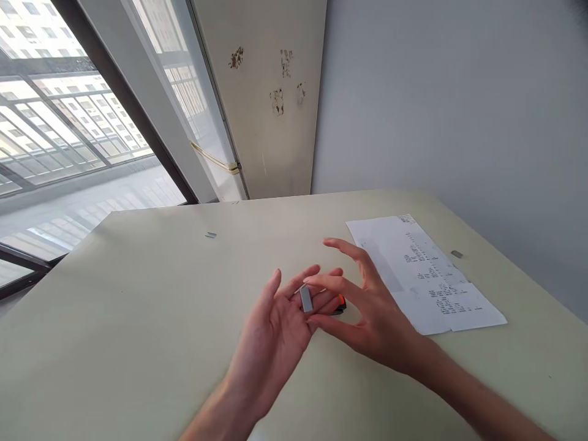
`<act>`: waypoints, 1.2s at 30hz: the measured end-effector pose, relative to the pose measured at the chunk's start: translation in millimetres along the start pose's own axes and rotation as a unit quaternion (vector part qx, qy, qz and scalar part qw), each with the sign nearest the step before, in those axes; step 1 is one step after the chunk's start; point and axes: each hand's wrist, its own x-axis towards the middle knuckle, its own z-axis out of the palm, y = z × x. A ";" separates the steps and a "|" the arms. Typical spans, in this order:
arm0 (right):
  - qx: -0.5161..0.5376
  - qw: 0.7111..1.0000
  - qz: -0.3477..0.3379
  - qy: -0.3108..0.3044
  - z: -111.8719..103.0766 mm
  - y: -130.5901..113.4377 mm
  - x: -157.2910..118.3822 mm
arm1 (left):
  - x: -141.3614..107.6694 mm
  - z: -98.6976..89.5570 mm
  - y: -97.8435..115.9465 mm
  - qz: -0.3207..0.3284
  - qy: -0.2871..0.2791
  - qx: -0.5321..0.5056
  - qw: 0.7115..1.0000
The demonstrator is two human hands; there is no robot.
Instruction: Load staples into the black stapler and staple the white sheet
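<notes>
Head view: your left hand (pixel 285 321) is palm up, fingers loosely spread, with the small grey block (pixel 306 299) lying on it. Your right hand (pixel 374 315) holds its index finger raised, thumb and another finger about the block; you cannot tell whether they grip it. Printed paper (pixel 390 245) lies rightward on the worktop (pixel 138 331).

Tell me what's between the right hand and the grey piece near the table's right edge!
Printed paper lies between the right hand and that grey piece, in the head view.
</notes>
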 end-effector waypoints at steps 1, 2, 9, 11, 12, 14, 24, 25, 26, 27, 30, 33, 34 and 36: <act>0.001 1.000 0.000 -0.002 -1.6 -0.9 -1.2 | 0.1 1.4 -3.5 -0.006 -0.002 0.008 1.000; 0.001 1.000 -0.002 -0.002 -3.2 -1.4 -2.7 | 0.4 2.5 -6.9 -0.009 -0.003 0.014 1.000; -0.034 0.996 0.016 0.080 -33.2 23.6 -8.1 | 5.4 -5.9 -15.5 0.114 0.025 0.136 0.984; -0.073 0.990 0.041 0.113 -45.1 48.9 -10.8 | 7.5 -15.0 -11.6 0.179 0.060 0.214 0.958; -0.094 0.987 0.057 0.121 -50.1 64.2 -13.7 | 9.0 -20.1 -9.2 0.193 0.071 0.249 0.947; -0.135 0.977 0.100 0.129 -56.9 97.0 -23.4 | 13.5 -30.8 -4.4 0.196 0.075 0.317 0.925; -0.240 0.951 0.172 0.091 -49.7 176.5 -64.3 | 34.5 -63.4 6.4 0.210 0.051 0.529 0.820; -0.243 0.951 0.172 0.086 -49.0 176.5 -64.2 | 35.5 -64.8 8.6 0.221 0.059 0.541 0.809; -0.244 0.950 0.173 0.085 -48.7 175.3 -63.6 | 36.4 -66.4 11.7 0.233 0.072 0.554 0.796; -0.244 0.950 0.174 0.087 -48.6 173.0 -62.7 | 36.9 -68.5 15.6 0.244 0.090 0.564 0.784; -0.228 0.954 0.162 0.109 -48.8 158.2 -58.1 | 36.9 -80.0 33.0 0.280 0.159 0.574 0.753; -0.175 0.974 0.094 0.105 -46.2 135.2 -52.8 | 35.0 -101.1 58.0 0.295 0.237 0.624 0.684; -0.147 0.983 0.067 0.087 -44.2 127.5 -51.7 | 34.5 -109.7 67.3 0.291 0.254 0.661 0.644; -0.099 0.994 0.015 0.038 -38.3 114.4 -51.0 | 34.2 -126.9 85.8 0.273 0.270 0.731 0.565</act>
